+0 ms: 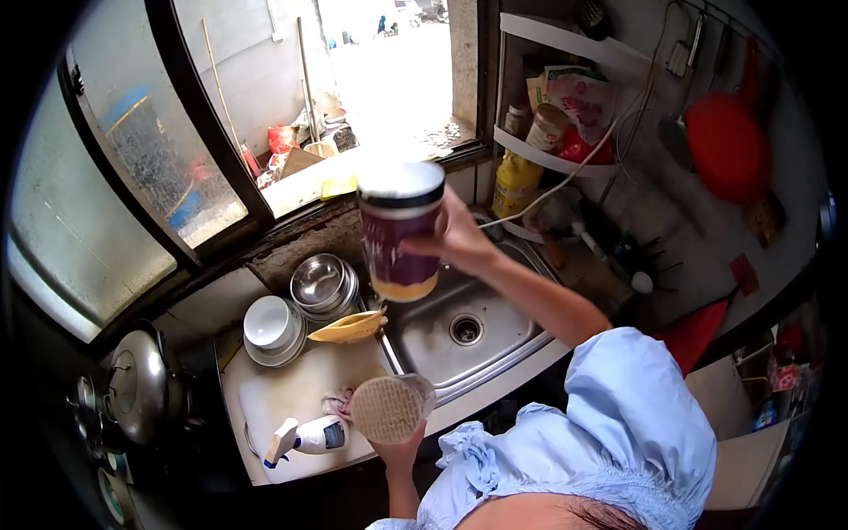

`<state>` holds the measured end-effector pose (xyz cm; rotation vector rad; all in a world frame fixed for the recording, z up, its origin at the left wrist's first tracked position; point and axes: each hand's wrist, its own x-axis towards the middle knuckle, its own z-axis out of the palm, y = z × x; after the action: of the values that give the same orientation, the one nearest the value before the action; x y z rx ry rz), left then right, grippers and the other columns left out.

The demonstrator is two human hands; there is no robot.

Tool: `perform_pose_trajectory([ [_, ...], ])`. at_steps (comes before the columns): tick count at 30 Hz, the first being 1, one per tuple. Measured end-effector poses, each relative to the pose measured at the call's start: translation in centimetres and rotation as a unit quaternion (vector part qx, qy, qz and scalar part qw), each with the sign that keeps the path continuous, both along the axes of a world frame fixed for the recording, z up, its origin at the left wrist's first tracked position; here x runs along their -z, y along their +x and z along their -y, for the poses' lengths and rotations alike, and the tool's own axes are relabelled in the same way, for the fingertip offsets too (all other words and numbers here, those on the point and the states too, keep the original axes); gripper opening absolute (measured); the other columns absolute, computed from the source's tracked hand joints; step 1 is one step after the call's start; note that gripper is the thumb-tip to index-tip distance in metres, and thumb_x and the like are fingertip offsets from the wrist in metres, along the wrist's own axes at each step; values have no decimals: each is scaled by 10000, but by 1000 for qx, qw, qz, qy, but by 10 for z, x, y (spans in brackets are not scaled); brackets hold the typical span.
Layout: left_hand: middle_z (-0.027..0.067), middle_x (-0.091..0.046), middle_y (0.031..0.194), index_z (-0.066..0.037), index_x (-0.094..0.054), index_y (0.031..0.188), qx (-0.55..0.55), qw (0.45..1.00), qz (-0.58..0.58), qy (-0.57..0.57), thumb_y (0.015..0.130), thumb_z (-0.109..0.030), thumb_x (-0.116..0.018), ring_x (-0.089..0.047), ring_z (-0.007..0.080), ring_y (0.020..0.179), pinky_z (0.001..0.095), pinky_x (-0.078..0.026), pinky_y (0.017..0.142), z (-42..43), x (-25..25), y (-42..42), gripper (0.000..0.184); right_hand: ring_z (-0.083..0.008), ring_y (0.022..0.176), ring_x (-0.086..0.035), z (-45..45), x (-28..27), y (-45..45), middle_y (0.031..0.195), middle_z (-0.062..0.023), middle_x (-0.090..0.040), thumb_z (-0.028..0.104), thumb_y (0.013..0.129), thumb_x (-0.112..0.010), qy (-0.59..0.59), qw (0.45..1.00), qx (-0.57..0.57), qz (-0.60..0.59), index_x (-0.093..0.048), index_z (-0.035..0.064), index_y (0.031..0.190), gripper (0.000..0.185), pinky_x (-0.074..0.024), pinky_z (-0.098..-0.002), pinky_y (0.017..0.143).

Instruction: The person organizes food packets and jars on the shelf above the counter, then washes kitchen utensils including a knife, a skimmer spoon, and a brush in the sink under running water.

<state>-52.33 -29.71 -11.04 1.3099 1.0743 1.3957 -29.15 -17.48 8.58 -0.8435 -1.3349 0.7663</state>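
My right hand [459, 234] is raised over the sink's far left edge, its fingers wrapped around a purple canister [389, 243]. The canister has a pale top with a black rim and a yellowish band at the bottom, and it is slightly blurred. Lower down, my left hand [402, 450] grips a jar with a round, beige, woven-textured end [386, 411] facing up; part of its clear side shows at the right. Most of the left fingers are hidden beneath it. Beside the jar, a white spray bottle [320, 436] with a blue-and-white trigger lies on its side on the counter.
A steel sink [512, 331] is set in the counter at the right of a white board [274, 397]. White bowls [269, 322], steel bowls [320, 283] and a yellow cloth-like item [349, 327] stand behind. A lidded pot [140, 389] is at left; a corner shelf [556, 159] holds a yellow bottle [515, 184].
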Motion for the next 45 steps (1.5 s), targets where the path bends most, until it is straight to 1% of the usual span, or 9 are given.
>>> perform_pose_trajectory([
  [3, 109, -471, 1102, 1, -349, 1172, 54, 998, 41, -3, 493, -74, -779, -484, 189, 996, 322, -390, 866, -10, -10, 28, 808, -250, 1028, -481, 14, -54, 60, 1045, -164, -500, 357, 553, -751, -43, 999, 32, -6, -345, -46, 1129, 812, -401, -365, 898],
  [11, 118, -444, 1138, -1, -313, 1215, 32, 997, 2, 66, 533, -158, -784, -448, 212, 1050, 347, -350, 912, -40, 19, 60, 844, -138, 921, -562, 50, -95, 150, 996, -55, -577, 309, 773, -594, 80, 988, 87, 99, -475, 58, 1124, 448, -485, -263, 719],
  [12, 116, -437, 1141, -1, -308, 1217, 5, 999, 31, 7, 544, -164, -780, -433, 213, 1064, 353, -335, 924, -36, 10, 56, 838, -136, 986, -527, 38, -73, 210, 1054, -50, -558, 284, 833, -515, 81, 993, 79, 15, -482, 83, 1141, 369, -448, -279, 783],
  [14, 112, -370, 1207, -8, -264, 1242, -110, 993, 7, 41, 562, -205, -778, -387, 208, 1110, 374, -286, 963, -39, 37, 24, 875, -139, 786, -572, 66, -87, 160, 904, -48, -594, 306, 745, -611, 30, 988, 147, -42, -531, 44, 1018, 387, -456, -291, 724],
  [17, 133, -374, 1222, -13, -257, 1251, -145, 983, 69, 87, 605, -225, -747, -389, 250, 1127, 413, -297, 963, -34, -8, 6, 838, -137, 1040, -487, 72, -56, 253, 1113, -62, -525, 264, 864, -458, 105, 991, 77, 14, -478, 65, 1151, 350, -398, -292, 846],
  [22, 160, -420, 1201, 5, -308, 1227, -213, 965, -18, 152, 661, -279, -702, -407, 274, 1130, 435, -327, 949, -20, -42, -13, 746, -145, 1048, -472, 62, -31, 290, 1163, -63, -487, 261, 860, -464, -15, 988, 143, -61, -436, 25, 1180, 399, -388, -298, 845],
  [30, 150, -435, 1193, 31, -348, 1199, -304, 932, -76, 182, 678, -325, -657, -422, 256, 1100, 419, -308, 959, 10, -69, -57, 702, -176, 1055, -453, 77, -27, 208, 1141, -73, -473, 207, 758, -617, -16, 975, 207, 82, -396, 22, 1203, 531, -378, -292, 857],
  [40, 141, -305, 1264, -18, -182, 1288, -146, 986, 76, 21, 532, -240, -775, -327, 262, 1164, 414, -242, 994, -27, -17, 23, 986, -185, 813, -592, 77, -133, 213, 925, -97, -590, 249, 625, -728, 110, 976, 177, 63, -493, 33, 1042, 525, -483, -311, 714],
  [45, 139, -402, 1167, 15, -290, 1225, 7, 997, -18, 70, 488, -301, -805, -410, 232, 1068, 354, -314, 921, -73, -34, 79, 953, -143, 774, -574, 46, -227, 220, 874, -47, -591, 271, 725, -631, 179, 955, 231, 57, -543, 51, 986, 353, -468, -293, 688],
])
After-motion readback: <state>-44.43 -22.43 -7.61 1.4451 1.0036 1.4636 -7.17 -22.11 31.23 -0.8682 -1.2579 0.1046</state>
